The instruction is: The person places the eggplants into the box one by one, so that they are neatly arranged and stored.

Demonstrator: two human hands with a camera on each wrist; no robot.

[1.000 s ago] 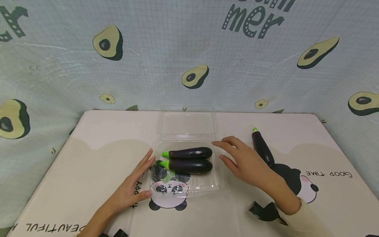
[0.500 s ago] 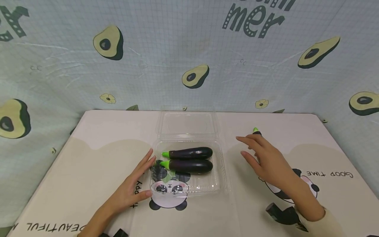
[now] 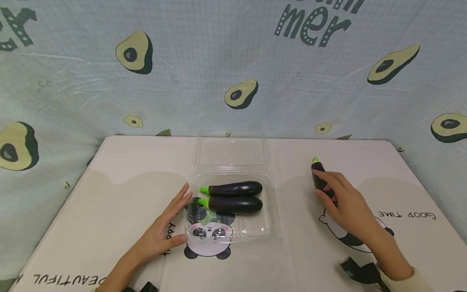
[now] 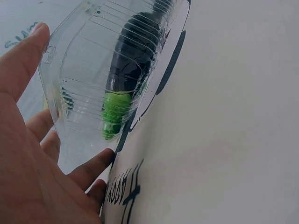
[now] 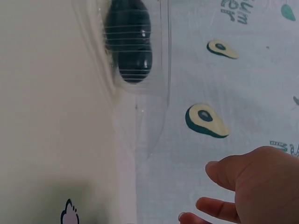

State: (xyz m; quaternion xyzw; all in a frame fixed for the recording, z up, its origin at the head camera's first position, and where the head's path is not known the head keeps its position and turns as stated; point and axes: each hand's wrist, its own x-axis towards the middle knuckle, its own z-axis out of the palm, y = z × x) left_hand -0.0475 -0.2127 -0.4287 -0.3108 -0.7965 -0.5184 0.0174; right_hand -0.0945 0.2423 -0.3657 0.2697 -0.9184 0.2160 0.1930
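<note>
Two dark purple eggplants with green stem ends, a rear one (image 3: 233, 189) and a front one (image 3: 235, 205), lie side by side in a clear plastic container (image 3: 271, 231). My left hand (image 3: 162, 229) rests at the container's left edge, fingers extended and thumb spread. Up close in the left wrist view, the left hand (image 4: 42, 172) is beside the clear wall. To the right, a third eggplant (image 3: 318, 176) lies on the table, partly hidden by my right hand (image 3: 344, 202). That hand's thumb and fingers are apart over it; the right wrist view shows no eggplant between them.
The container's clear lid (image 3: 231, 154) is folded back toward the far edge of the table. A printed cloth (image 3: 182, 97) hangs behind the table (image 3: 120, 202), which has a panda print and lettering. A black wrist strap (image 3: 361, 271) is on the right forearm.
My right hand has moved right, away from the container, and come down over the third eggplant. The left hand and the two eggplants in the container stay in place.
</note>
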